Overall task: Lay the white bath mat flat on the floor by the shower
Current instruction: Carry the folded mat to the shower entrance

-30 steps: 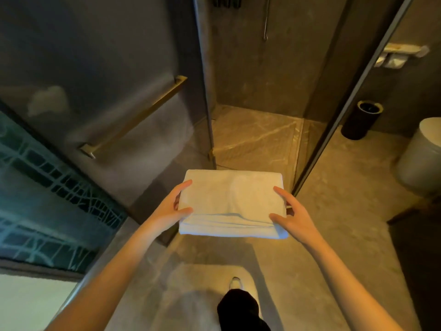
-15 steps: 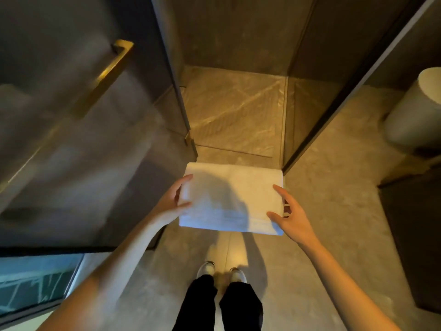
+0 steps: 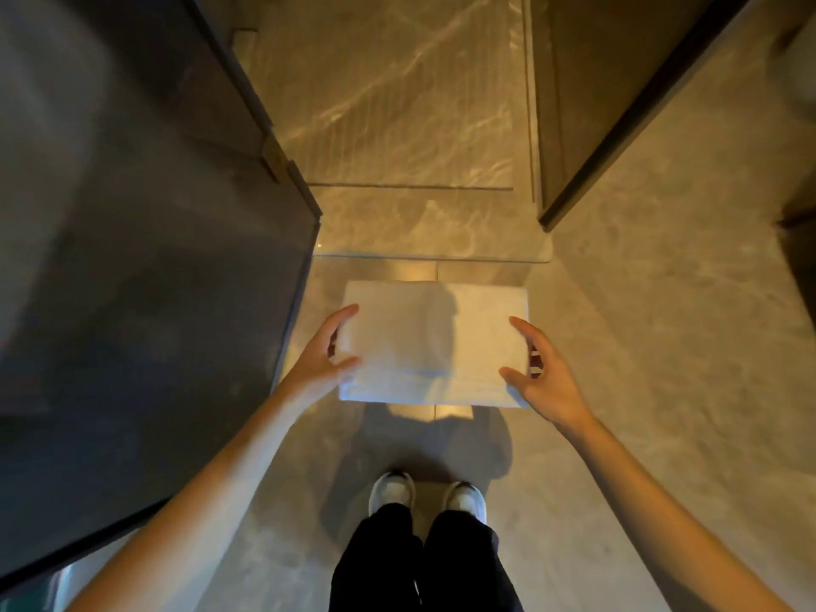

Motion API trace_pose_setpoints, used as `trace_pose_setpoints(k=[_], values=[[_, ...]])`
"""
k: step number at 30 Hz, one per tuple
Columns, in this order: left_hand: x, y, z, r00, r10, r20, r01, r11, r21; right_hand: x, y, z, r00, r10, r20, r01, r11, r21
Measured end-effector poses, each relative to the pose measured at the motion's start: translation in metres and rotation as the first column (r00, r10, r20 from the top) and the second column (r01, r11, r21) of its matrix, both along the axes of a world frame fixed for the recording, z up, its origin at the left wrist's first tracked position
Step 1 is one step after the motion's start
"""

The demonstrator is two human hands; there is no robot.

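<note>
The white bath mat (image 3: 435, 346) is folded into a thick rectangle and held in the air over the grey stone floor, just in front of the shower threshold (image 3: 432, 254). My left hand (image 3: 324, 355) grips its left edge, thumb on top and fingers underneath. My right hand (image 3: 536, 373) grips its right edge the same way. Past the threshold lies the marbled shower floor (image 3: 397, 103).
The dark glass shower door (image 3: 145, 258) stands open on the left, its edge close to my left hand. A dark partition (image 3: 587, 148) frames the shower's right side. My two white shoes (image 3: 426, 496) stand on the floor (image 3: 662, 346) below the mat.
My head has tilted further down, so the door handle and the white bin have left the view. The folded mat sits lower and nearer the floor; both hands keep their hold.
</note>
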State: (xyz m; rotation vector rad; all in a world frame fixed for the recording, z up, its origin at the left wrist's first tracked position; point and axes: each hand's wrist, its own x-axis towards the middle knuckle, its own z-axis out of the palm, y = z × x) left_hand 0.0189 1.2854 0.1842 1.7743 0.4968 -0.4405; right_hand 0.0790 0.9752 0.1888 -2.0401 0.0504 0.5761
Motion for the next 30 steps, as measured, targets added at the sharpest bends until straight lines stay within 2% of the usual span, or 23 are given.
trace_pose_setpoints(k=[8, 14, 20, 26, 30], values=[[0.031, -0.005, -0.232, 1.0, -0.012, -0.001, 0.012, 0.999, -0.031, 0.032, -0.013, -0.223, 0.999, 0.039, -0.002, -0.039, 0.999, -0.02], [0.04, -0.01, -0.353, 0.999, -0.031, 0.026, 0.031, 0.999, -0.011, 0.044, -0.014, -0.341, 0.996, 0.089, -0.013, -0.089, 0.994, -0.059], [0.031, -0.006, -0.406, 0.994, -0.088, 0.063, 0.086, 0.996, 0.032, 0.038, -0.019, -0.4, 0.993, 0.113, -0.04, -0.115, 0.992, -0.055], [0.029, -0.003, -0.419, 0.987, -0.137, 0.088, 0.132, 0.989, 0.066, 0.033, -0.019, -0.417, 0.995, 0.083, -0.052, -0.086, 0.995, -0.049], [0.031, -0.006, -0.42, 0.999, -0.013, 0.043, 0.008, 0.994, 0.107, 0.034, -0.018, -0.418, 0.993, 0.099, -0.063, -0.103, 0.993, -0.066]])
